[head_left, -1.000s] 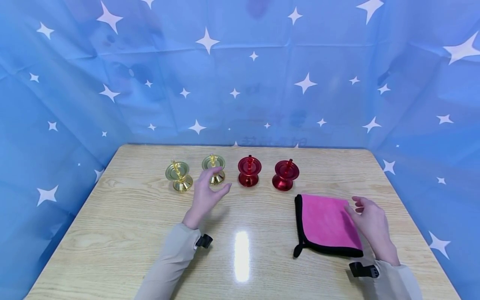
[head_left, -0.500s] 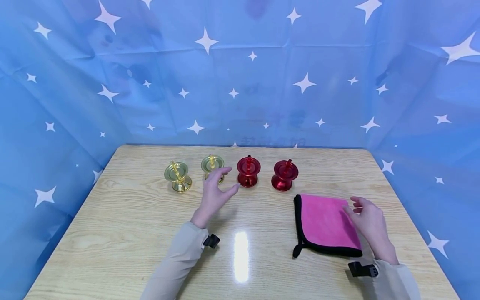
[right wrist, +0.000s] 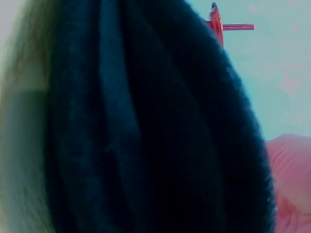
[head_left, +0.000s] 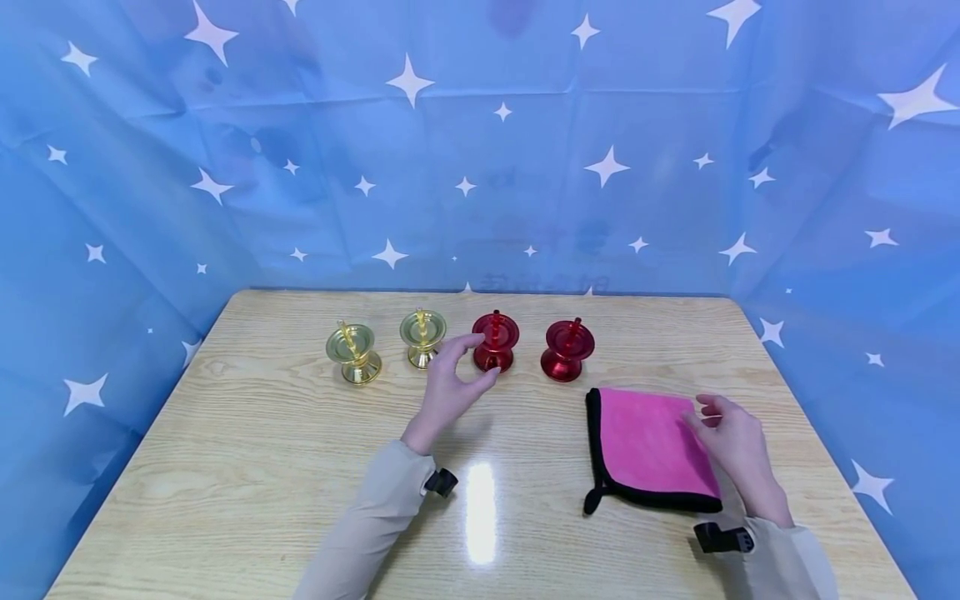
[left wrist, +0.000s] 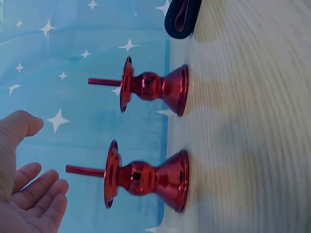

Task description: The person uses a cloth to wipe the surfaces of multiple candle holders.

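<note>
In the head view my left hand point(head_left: 450, 387) hovers just in front of a red metal candle holder point(head_left: 497, 357), thumb and fingers spread apart with nothing between them. The left wrist view shows this red candle holder point(left wrist: 141, 178) upright, apart from the fingers. Beyond it stands a second red candle holder point(head_left: 562, 367). Two gold candle holders point(head_left: 423, 357) point(head_left: 362, 369) are to the left of the hand. At the right, my right hand point(head_left: 735, 442) is loosely curled and holds nothing, over the right edge of a folded pink cloth point(head_left: 648, 442) with black trim.
All of this is on a light wooden table point(head_left: 247, 467). A blue curtain point(head_left: 480, 150) with white stars hangs behind the table and along both sides. In the right wrist view the cloth's black edge point(right wrist: 160, 121) fills most of the picture.
My left hand has moved to the right, from in front of the inner gold candle holder to the nearer red one, still holding nothing. My right hand and the cloth have stayed put.
</note>
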The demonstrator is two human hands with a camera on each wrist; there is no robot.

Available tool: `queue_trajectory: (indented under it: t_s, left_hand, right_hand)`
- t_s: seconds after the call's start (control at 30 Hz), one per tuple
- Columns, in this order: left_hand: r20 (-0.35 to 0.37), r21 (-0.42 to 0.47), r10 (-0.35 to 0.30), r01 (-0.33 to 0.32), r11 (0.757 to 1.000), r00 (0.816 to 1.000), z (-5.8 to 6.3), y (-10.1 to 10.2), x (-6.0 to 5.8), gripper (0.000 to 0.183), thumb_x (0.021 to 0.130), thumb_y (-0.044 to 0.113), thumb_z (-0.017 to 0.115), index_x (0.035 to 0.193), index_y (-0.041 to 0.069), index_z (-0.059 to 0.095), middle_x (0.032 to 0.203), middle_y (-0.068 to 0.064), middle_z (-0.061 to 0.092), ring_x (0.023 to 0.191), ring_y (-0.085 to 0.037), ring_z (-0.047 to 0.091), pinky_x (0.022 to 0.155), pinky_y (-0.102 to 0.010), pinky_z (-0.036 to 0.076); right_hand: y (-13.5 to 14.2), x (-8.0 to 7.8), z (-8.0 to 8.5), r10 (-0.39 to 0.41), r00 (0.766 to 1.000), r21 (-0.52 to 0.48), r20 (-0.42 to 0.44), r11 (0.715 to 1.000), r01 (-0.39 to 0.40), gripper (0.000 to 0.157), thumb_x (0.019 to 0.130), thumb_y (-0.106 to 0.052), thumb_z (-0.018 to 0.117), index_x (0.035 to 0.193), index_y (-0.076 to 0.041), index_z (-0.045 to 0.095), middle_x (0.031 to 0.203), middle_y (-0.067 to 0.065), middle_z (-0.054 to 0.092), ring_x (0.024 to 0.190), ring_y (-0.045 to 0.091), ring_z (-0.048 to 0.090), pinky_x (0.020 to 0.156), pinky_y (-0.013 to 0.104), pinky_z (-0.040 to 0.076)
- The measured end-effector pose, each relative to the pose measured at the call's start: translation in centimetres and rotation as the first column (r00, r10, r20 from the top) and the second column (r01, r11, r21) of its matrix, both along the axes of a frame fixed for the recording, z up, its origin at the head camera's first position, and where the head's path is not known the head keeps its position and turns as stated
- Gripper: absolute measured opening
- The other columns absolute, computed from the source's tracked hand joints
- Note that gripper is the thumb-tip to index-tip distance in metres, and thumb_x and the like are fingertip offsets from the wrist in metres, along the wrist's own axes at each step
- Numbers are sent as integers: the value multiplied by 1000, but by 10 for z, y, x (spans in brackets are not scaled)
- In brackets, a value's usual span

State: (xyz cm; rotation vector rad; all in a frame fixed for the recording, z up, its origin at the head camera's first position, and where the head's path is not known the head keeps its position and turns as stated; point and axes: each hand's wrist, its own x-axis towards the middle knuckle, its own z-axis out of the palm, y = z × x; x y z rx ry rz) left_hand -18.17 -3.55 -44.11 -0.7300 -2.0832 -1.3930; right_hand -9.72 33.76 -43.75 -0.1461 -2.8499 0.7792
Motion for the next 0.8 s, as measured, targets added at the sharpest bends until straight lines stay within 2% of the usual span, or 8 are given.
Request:
queue_trajectory:
  t_s: [0.17,0.53,0.73,0.8]
  left_hand:
    - [13,27,-43,43,999,999,-3,12,1,43,70,2,77,108,-6,60,106,-21,63,98,-31,59,82,-46,50]
    - [90,57,-146,141,988,985,-11,46,7,38,71,0,76,105,-6,61,103,-18,63,96,-30,60,84,-41,50]
    - [163,85,-194,182,980,967,-18,65,8,36,72,0,76,105,-6,61,104,-19,62,96,-32,59,85,-39,51]
    - [217,108,-210,190,976,953,-19,71,8,36,74,0,76,106,-8,61,105,-21,61,97,-32,59,86,-40,50]
  right_hand:
    - [0,0,0,-6,1000,0,27,1000,6,39,84,-13,67,112,13,56,95,31,61,82,40,61,71,52,50]
    - [2,-2,0,2,997,-12,79,1000,-1,42,85,-15,67,113,13,55,95,31,61,84,42,61,72,52,50]
    - [2,-4,-1,4,992,-21,124,1000,-1,42,85,-15,67,113,13,55,94,30,61,84,41,61,73,51,50]
    - [2,-5,-2,8,991,-29,131,1000,-5,42,84,-15,67,114,13,55,94,29,61,84,40,61,73,50,50]
